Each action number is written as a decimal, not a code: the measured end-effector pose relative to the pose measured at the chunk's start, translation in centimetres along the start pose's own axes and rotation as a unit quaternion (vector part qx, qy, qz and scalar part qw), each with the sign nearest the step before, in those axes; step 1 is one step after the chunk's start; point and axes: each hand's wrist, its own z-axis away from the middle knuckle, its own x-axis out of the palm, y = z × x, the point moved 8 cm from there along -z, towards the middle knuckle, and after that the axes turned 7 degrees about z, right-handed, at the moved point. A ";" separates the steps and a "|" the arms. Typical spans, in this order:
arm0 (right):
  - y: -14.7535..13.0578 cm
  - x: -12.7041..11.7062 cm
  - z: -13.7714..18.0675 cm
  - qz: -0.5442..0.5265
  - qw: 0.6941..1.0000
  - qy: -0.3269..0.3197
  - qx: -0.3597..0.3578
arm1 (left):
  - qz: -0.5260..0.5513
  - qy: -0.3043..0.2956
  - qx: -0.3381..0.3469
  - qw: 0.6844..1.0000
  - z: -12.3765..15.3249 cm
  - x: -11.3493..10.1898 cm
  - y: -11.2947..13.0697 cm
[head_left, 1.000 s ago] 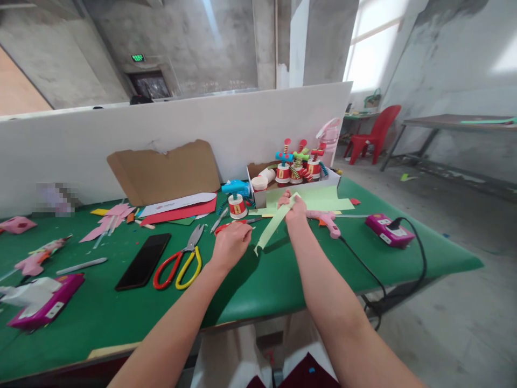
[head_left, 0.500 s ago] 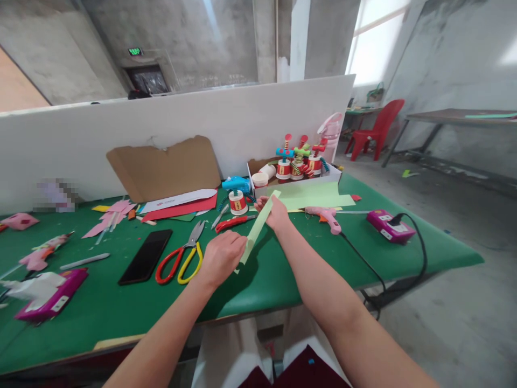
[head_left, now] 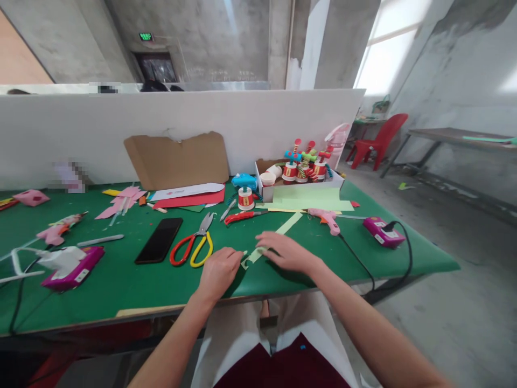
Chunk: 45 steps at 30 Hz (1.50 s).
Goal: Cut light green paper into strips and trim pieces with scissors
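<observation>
A pale green paper strip [head_left: 290, 223] lies slantwise on the green table near its front edge. Its near end looks notched or curled. My right hand [head_left: 287, 252] rests across the strip, fingers stretched out and holding nothing. Just left of the near end, my left hand [head_left: 220, 272] is closed in a pinch, with a small pale green paper piece [head_left: 245, 253] showing at its fingertips. Whether that piece still joins the strip, I cannot tell. Scissors [head_left: 195, 245] with one red and one yellow handle lie beside my left hand. A red-handled cutter [head_left: 242, 216] lies beyond.
A paper-cup figure [head_left: 246, 199] stands behind the cutter. Several similar figures stand in a box [head_left: 266, 192] at the back, with green paper sheets [head_left: 311, 198] before it. A pink glue gun [head_left: 326, 218] lies right, its cable leading off the edge. A phone [head_left: 159, 241] lies left.
The strip, held up between both hands before, now lies on the table. My right hand has come down from its far end to rest across it. My left hand stays near the near end.
</observation>
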 end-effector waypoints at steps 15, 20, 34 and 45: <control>-2.3 4.3 0.9 0.139 0.982 -0.018 0.124 | -0.075 -0.060 0.012 0.995 -1.0 1.6 0.9; -1.6 4.1 0.9 0.084 0.987 -0.022 0.135 | -0.090 -0.076 0.042 0.992 -1.0 2.1 1.3; -1.4 4.5 1.2 0.097 0.983 -0.055 0.147 | -0.006 -0.035 -0.009 0.999 0.1 0.0 1.3; -1.4 4.7 1.3 0.108 0.981 -0.060 0.148 | -0.042 -0.128 -0.007 0.991 0.5 2.1 1.4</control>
